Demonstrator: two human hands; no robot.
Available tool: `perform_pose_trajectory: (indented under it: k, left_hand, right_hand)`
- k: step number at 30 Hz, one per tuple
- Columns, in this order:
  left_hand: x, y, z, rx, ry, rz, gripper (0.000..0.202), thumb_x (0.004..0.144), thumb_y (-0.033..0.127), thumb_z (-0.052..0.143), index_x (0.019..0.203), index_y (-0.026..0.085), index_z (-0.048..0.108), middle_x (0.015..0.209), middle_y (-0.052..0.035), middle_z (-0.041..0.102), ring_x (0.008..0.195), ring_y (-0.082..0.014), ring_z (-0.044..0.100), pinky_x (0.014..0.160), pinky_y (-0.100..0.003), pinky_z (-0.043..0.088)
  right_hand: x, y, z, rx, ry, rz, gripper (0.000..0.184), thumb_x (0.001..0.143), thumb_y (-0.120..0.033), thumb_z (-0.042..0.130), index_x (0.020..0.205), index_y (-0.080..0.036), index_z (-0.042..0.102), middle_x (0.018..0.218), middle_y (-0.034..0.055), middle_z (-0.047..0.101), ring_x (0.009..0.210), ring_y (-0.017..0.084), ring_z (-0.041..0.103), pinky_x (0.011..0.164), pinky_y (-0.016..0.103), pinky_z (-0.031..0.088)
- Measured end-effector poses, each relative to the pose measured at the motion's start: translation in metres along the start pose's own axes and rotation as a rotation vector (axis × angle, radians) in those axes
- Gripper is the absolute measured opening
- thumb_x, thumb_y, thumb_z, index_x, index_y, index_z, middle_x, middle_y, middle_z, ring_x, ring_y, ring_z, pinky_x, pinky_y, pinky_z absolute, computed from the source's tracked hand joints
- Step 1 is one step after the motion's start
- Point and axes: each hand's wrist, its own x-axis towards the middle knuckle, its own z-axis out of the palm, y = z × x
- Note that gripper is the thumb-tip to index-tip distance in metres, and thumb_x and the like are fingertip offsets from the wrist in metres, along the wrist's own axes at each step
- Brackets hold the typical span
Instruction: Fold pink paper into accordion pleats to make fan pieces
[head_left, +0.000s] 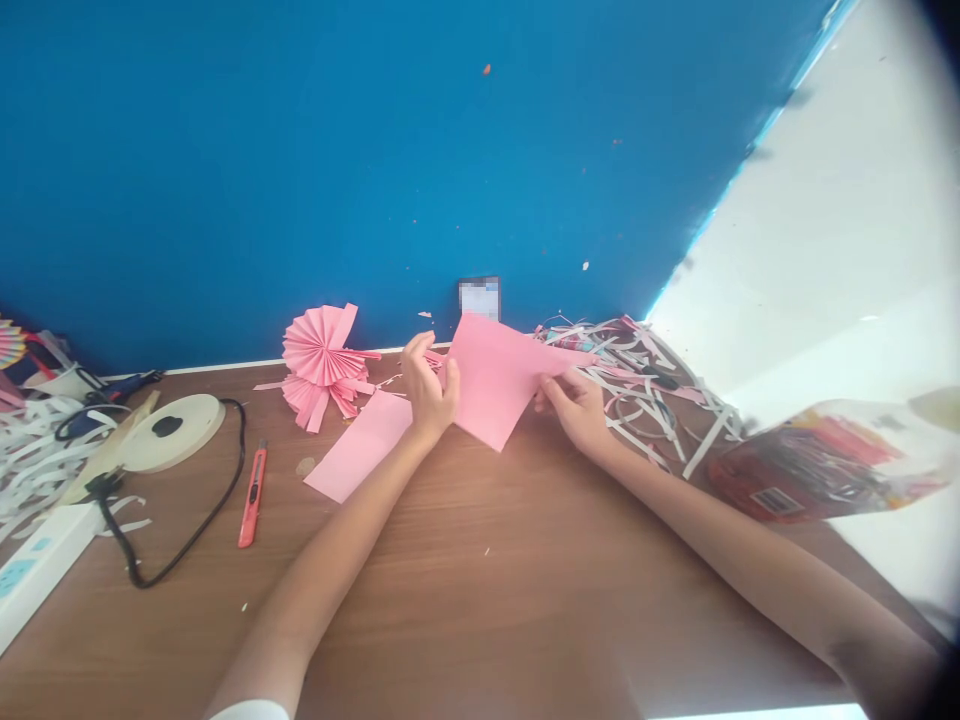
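- The work in hand centres on a pink sheet (487,385), held up off the tabletop (510,590) in front of the blue wall (360,170), between the two hands.
- The right hand (574,405) pinches the sheet near its right side, thumb and fingers closed on the paper.
- The left hand (431,390) is loosely spread, fingers raised and thumb at the sheet's left edge; whether it touches the paper, I cannot tell. The two hands are apart.
- What looks done: the pleated pink fans (324,345) at the back, left of the hands, are folded into fine ridges and opened out round, one above the other, with plain strips sticking out.
- What looks undone: the raised sheet shows no pleats on its visible face, so any folding of it seems not yet begun.
- Also apparently unworked is a flat pink piece (364,445), lying smooth on the tabletop, partly behind the left arm.
- A red cutter (255,495) lies to the left, touched by neither hand; loose paper strips (652,400) heaped at the right suggest that some cutting is finished.
- How many pieces remain altogether, I cannot tell.
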Motion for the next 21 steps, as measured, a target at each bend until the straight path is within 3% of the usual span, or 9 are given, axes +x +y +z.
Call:
perform_pose_trajectory:
  k: [3, 5, 8, 11, 16, 21]
  left_hand:
    - [-0.011, -0.008, 0.007, -0.031, 0.086, -0.031, 0.048, 0.088, 0.031, 0.053, 0.131, 0.019, 0.035, 0.135, -0.0152, 0.040, 0.129, -0.0249, 0.039, 0.107, -0.044, 0.033]
    - [-0.014, -0.014, 0.011, -0.089, 0.064, -0.139, 0.057, 0.083, 0.028, 0.060, 0.133, 0.021, 0.034, 0.134, -0.0147, 0.041, 0.124, -0.0247, 0.044, 0.105, -0.042, 0.035]
    - [-0.015, -0.023, 0.015, -0.266, -0.036, -0.316, 0.061, 0.083, 0.025, 0.059, 0.137, 0.024, 0.030, 0.123, -0.0121, 0.051, 0.108, -0.0206, 0.056, 0.093, -0.037, 0.046]
    - [-0.014, -0.032, 0.017, -0.387, -0.066, -0.392, 0.055, 0.084, 0.025, 0.058, 0.134, 0.027, 0.035, 0.123, -0.0103, 0.054, 0.107, -0.0192, 0.058, 0.088, -0.033, 0.049]
    - [-0.013, -0.045, 0.019, -0.370, -0.065, -0.380, 0.024, 0.090, 0.023, 0.047, 0.112, 0.021, 0.054, 0.115, -0.0081, 0.060, 0.108, -0.0187, 0.058, 0.094, -0.035, 0.046]
    - [-0.009, -0.041, 0.009, -0.147, 0.085, -0.289, 0.024, 0.090, 0.015, 0.037, 0.096, 0.019, 0.060, 0.110, -0.0074, 0.061, 0.111, -0.0187, 0.054, 0.101, -0.036, 0.040]
  right_hand:
    - [-0.005, -0.005, -0.007, -0.152, 0.153, -0.351, 0.021, 0.089, -0.035, 0.052, 0.098, -0.022, 0.066, 0.086, 0.0056, 0.069, 0.081, 0.020, 0.065, 0.074, 0.035, 0.052]
    - [-0.009, -0.004, -0.009, -0.213, 0.100, -0.542, 0.024, 0.087, -0.029, 0.052, 0.107, -0.023, 0.064, 0.096, 0.0075, 0.069, 0.086, 0.021, 0.065, 0.076, 0.036, 0.053]
    - [-0.014, 0.005, -0.009, -0.286, -0.042, -0.668, 0.029, 0.086, -0.025, 0.052, 0.113, -0.023, 0.061, 0.100, 0.0099, 0.068, 0.086, 0.020, 0.066, 0.070, 0.033, 0.053]
    - [-0.015, 0.015, -0.007, -0.315, -0.092, -0.660, 0.027, 0.088, -0.019, 0.047, 0.111, -0.023, 0.060, 0.096, 0.0086, 0.068, 0.085, 0.019, 0.065, 0.068, 0.030, 0.052]
    - [-0.011, 0.024, -0.007, -0.347, -0.172, -0.515, 0.028, 0.091, -0.014, 0.040, 0.106, -0.024, 0.062, 0.094, 0.0062, 0.067, 0.088, 0.018, 0.064, 0.074, 0.031, 0.050]
    - [-0.009, 0.026, -0.006, -0.376, -0.174, -0.421, 0.032, 0.087, -0.008, 0.038, 0.100, -0.023, 0.063, 0.089, 0.0044, 0.067, 0.082, 0.017, 0.063, 0.072, 0.030, 0.048]
